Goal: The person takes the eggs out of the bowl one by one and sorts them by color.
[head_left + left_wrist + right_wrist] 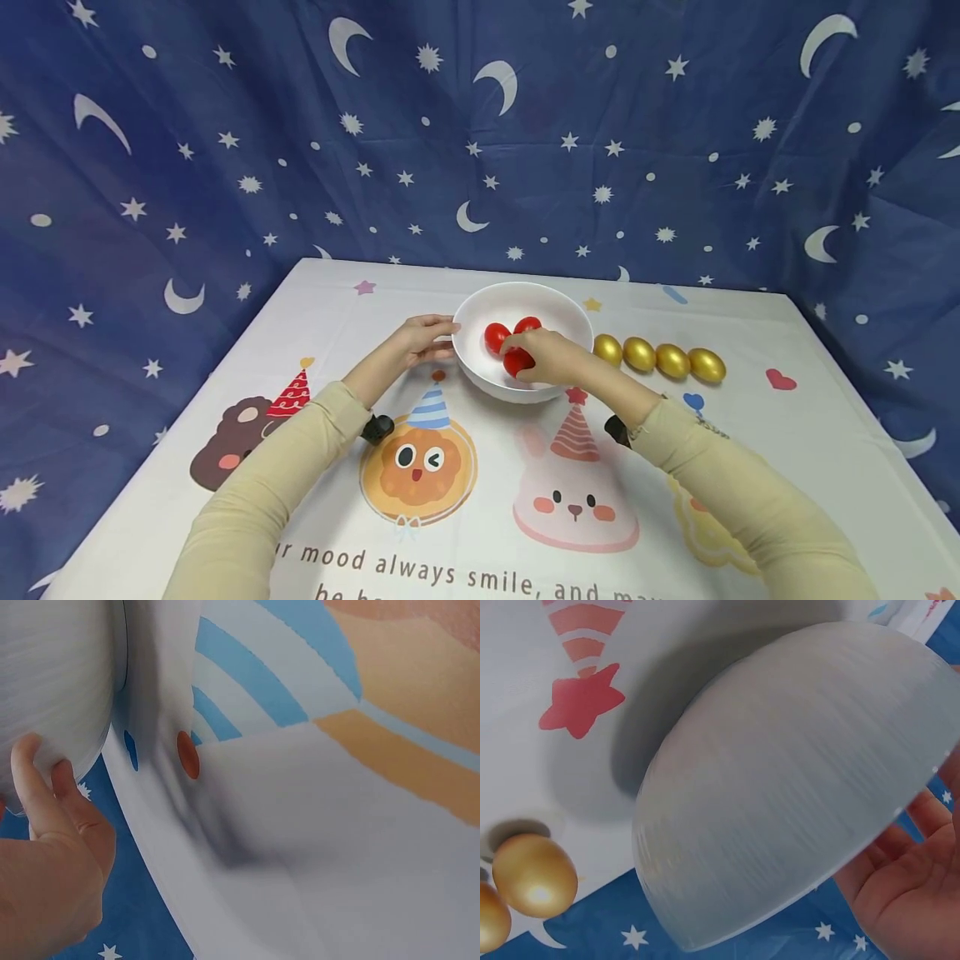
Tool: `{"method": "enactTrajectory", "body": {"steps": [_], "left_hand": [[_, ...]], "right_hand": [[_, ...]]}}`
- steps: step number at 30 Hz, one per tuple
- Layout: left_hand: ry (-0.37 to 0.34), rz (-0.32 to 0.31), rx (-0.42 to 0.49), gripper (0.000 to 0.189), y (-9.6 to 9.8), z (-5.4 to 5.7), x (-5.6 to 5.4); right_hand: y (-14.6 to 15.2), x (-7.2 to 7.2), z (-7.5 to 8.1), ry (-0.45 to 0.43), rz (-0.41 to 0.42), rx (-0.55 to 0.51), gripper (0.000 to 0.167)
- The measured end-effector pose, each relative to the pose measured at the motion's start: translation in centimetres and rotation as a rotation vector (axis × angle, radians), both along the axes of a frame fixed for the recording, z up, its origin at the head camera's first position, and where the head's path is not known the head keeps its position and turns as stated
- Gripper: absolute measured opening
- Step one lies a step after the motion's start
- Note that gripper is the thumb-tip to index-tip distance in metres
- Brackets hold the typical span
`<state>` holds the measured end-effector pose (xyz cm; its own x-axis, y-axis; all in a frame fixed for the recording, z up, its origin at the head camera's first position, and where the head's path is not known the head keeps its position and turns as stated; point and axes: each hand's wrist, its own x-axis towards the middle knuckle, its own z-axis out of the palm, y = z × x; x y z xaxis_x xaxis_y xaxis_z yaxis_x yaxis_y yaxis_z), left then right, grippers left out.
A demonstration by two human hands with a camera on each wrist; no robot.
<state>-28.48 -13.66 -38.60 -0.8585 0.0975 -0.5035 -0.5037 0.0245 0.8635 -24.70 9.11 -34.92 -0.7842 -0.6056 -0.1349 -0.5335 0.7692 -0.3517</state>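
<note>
A white bowl (480, 383) stands on the table with shiny red eggs inside. My left hand (425, 340) holds the bowl at its left side, fingers at the rim; in the left wrist view, fingertips lie against the outer wall of the bowl (56, 690). Inside the bowl, my right hand (553, 358) grips a red egg (517, 363) between thumb and fingers. Two more red eggs lie just beyond it, one red egg (496, 337) to the left and another red egg (528, 324) behind. The bowl (795, 772) hides most of my right hand (915, 900) in the right wrist view.
Several golden eggs (672, 362) lie in a row right of the bowl, the nearest close to its wall. A white cloth (465, 500) with cartoon prints covers the table. Behind the far edge hangs a dark blue curtain (420, 167) with moons and stars.
</note>
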Motion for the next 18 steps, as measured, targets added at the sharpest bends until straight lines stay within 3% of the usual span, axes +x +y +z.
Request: {"method": "enactTrajectory", "body": {"steps": [18], "left_hand": [[0.001,-0.025,0.020,0.050,-0.3,0.4,0.2]], "right_hand": [[2.7,1.6,1.0,0.089,-0.053,-0.109,0.038]]}}
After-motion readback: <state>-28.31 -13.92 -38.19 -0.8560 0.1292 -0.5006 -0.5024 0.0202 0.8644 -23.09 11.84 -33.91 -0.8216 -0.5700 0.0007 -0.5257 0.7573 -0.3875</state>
